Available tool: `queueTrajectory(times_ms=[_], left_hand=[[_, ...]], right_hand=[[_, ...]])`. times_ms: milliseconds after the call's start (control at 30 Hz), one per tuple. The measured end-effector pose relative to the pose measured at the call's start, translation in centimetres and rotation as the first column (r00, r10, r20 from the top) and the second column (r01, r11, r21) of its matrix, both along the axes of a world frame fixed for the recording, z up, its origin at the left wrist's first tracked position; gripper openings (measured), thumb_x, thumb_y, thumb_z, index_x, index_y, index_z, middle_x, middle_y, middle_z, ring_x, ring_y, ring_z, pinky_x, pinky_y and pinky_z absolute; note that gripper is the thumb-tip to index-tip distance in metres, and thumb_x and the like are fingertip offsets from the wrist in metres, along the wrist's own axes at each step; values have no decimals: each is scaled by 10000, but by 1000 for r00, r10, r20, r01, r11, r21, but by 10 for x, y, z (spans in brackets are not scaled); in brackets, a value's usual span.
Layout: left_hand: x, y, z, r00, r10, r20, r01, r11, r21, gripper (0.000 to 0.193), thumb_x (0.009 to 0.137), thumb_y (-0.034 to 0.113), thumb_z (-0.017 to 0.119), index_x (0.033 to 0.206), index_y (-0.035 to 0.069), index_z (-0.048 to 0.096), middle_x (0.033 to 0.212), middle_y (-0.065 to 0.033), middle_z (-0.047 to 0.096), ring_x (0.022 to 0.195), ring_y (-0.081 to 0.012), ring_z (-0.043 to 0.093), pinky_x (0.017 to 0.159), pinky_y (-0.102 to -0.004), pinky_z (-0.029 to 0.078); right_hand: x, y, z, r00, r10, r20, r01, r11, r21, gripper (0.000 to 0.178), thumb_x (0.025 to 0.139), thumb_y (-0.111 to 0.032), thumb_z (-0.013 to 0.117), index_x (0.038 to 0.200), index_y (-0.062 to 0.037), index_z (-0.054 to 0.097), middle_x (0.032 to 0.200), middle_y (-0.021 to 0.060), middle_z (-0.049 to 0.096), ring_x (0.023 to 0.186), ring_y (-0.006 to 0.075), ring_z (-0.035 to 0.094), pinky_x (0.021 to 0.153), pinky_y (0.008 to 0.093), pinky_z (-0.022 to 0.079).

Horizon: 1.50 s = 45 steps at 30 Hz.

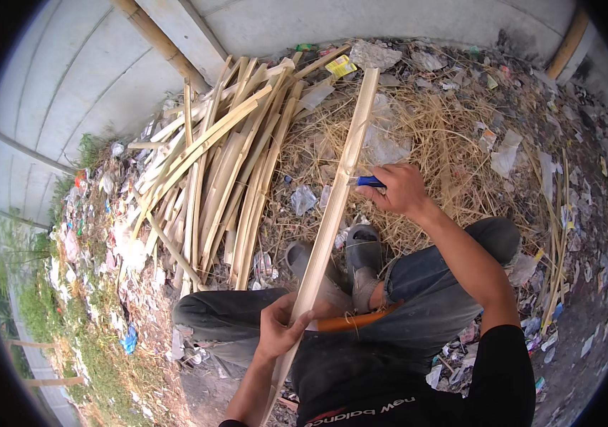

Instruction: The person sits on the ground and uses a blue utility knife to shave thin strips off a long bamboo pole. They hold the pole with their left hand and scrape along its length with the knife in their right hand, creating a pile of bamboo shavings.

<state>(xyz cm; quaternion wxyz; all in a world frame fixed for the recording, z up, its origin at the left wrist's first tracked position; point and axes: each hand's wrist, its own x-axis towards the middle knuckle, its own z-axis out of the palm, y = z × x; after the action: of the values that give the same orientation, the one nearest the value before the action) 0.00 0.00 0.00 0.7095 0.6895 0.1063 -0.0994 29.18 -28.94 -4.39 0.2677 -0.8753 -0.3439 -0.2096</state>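
A long, pale split bamboo slat (332, 206) runs from my left side up toward the wall, inner face up. My left hand (282, 326) grips it near its lower part, thumb across the top and fingers round the edge. In my right hand (400, 188), a blue-handled tool (370, 181) meets the slat's right edge around its middle. The tool's tip is too small to make out, perhaps a short blade. Across my lap, under the slat, lies an orange object (354, 322) like a long handle.
A heap of split bamboo strips (226, 156) lies at the left. Straw-like shavings (439, 149) cover the ground ahead, amid scattered litter. A pale panel wall (404, 21) with bamboo poles (161, 43) stands behind. Thin strips (557, 242) lie at the right.
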Motion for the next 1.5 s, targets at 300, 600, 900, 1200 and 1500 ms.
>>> queueTrajectory(times_ms=[300, 600, 900, 1200, 1500], left_hand=[[-2, 3, 10, 1000, 3, 9, -4, 992, 122, 491, 946, 57, 796, 1355, -137, 605, 1174, -124, 735, 1061, -133, 679, 930, -278, 541], [2, 11, 11, 994, -108, -27, 111, 943, 313, 528, 938, 62, 806, 1375, -147, 594, 1126, -128, 746, 993, -121, 687, 873, -261, 553], [18, 70, 56, 915, 99, 391, -274, 865, 421, 485, 930, 77, 812, 1320, -142, 623, 960, -70, 738, 815, -104, 678, 727, -254, 546], [41, 195, 325, 161, 133, 978, -934, -301, 194, 563, 1025, 309, 737, 1411, -72, 588, 1106, -125, 778, 864, -149, 721, 770, -296, 590], [87, 177, 250, 382, 361, 851, -775, 626, 82, 547, 1127, 332, 526, 1496, -69, 481, 1453, -271, 598, 1354, -349, 602, 1107, -449, 559]], right_hand=[[-20, 24, 26, 989, 136, -58, -102, 910, 402, 292, 886, -287, 840, 1027, -59, 725, 813, 91, 674, 669, 282, 701, 619, 394, 563], [1, 15, 8, 934, 82, -348, 87, 891, 445, 205, 947, -224, 799, 1000, -31, 756, 766, 69, 641, 730, 203, 661, 660, 340, 522], [13, -6, 17, 630, 191, -753, 435, 716, 546, 300, 996, -324, 775, 955, -27, 763, 794, 7, 709, 716, 82, 594, 703, 301, 487], [-13, 25, 13, 646, 148, -749, 222, 902, 370, 449, 960, -311, 800, 1326, -71, 700, 818, 18, 661, 757, 109, 611, 741, 309, 504], [-55, 54, 22, 551, 359, -753, 1, 902, 431, 484, 931, -405, 814, 1195, -10, 721, 831, 20, 723, 704, 109, 665, 664, 295, 518]])
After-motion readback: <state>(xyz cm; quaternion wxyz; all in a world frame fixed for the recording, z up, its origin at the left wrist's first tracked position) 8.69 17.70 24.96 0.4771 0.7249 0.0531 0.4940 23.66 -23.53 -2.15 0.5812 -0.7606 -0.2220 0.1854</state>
